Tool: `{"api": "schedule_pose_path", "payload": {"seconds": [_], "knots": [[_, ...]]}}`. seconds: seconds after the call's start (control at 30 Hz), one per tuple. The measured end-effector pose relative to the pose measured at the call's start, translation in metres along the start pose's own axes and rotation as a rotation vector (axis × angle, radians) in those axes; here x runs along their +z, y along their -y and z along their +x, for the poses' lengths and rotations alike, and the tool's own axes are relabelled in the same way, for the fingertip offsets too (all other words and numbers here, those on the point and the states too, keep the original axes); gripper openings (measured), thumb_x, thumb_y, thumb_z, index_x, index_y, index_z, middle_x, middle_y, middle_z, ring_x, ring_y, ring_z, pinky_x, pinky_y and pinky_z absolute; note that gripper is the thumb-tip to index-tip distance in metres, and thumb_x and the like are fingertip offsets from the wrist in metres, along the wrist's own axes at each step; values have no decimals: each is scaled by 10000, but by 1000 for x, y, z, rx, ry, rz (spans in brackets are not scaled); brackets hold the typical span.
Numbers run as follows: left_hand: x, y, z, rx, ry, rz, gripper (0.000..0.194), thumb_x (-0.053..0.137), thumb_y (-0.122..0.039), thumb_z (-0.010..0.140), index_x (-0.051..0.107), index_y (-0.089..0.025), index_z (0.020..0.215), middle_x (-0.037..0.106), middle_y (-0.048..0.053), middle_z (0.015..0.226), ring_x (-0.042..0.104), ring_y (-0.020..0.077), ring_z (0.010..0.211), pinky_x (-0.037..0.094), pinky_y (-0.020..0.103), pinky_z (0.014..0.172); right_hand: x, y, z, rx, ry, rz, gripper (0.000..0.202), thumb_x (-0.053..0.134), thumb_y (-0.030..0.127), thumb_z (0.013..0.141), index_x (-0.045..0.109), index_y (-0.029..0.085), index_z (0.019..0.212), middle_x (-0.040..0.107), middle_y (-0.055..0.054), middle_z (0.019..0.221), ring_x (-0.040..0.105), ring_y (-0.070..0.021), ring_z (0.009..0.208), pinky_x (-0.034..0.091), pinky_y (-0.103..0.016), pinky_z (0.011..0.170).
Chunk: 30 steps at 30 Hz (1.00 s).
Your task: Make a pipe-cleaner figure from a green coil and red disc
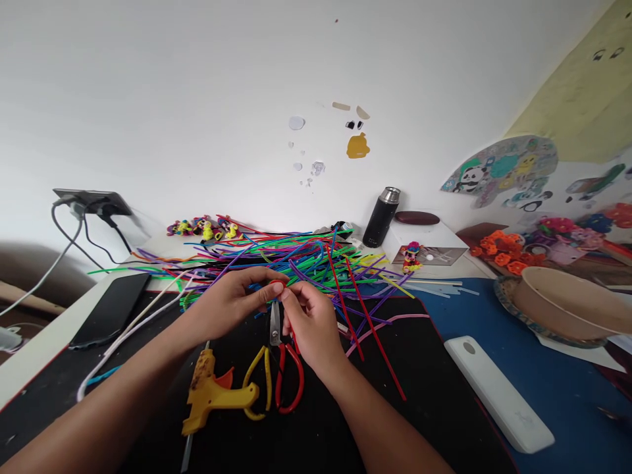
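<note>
My left hand [237, 299] and my right hand [316, 322] meet at the fingertips over the black mat [148, 421]. Pinched between them is a small red pipe cleaner piece [279, 284], mostly covered by the fingers. A bit of red also shows under my right palm, partly hidden. Just below the hands lie red-handled scissors [302, 388] and a yellow-handled tool [267, 378] whose head is hidden. A yellow hot glue gun [217, 395] rests to their left. Behind the hands spreads a loose heap of coloured pipe cleaners [316, 263].
A black phone [111, 309] lies at left, near cables plugged into a wall socket [93, 201]. Small finished figures [207, 228] stand by the wall. A black flask [381, 220], a white box [429, 243], a bowl [577, 296] and a white oblong device [498, 392] occupy the right.
</note>
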State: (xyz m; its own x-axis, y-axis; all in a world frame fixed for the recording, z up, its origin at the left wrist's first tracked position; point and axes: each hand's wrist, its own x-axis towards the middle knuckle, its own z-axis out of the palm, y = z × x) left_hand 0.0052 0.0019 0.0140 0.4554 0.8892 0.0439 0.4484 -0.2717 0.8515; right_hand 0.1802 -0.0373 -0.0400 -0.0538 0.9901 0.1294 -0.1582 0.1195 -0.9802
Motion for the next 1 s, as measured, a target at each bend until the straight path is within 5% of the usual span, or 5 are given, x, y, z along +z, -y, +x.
{"api": "schedule_pose_path", "payload": {"seconds": [0.63,1.0], "knots": [[0,18,7,-62,-116,-366,388,854,-590,864,843,-203,888,791,61,925,649,180,738,546,295,710,0,-2,0,30,60,26,318,684,503,997,662,215,865,553,69,541,535,-124,445,415,-239,479],[5,18,12,-172,-184,-577,418,999,-551,661,878,-185,823,768,81,836,638,186,724,550,269,615,-2,2,0,53,73,90,322,705,511,971,668,214,853,537,78,513,533,-122,432,421,-238,476]]}}
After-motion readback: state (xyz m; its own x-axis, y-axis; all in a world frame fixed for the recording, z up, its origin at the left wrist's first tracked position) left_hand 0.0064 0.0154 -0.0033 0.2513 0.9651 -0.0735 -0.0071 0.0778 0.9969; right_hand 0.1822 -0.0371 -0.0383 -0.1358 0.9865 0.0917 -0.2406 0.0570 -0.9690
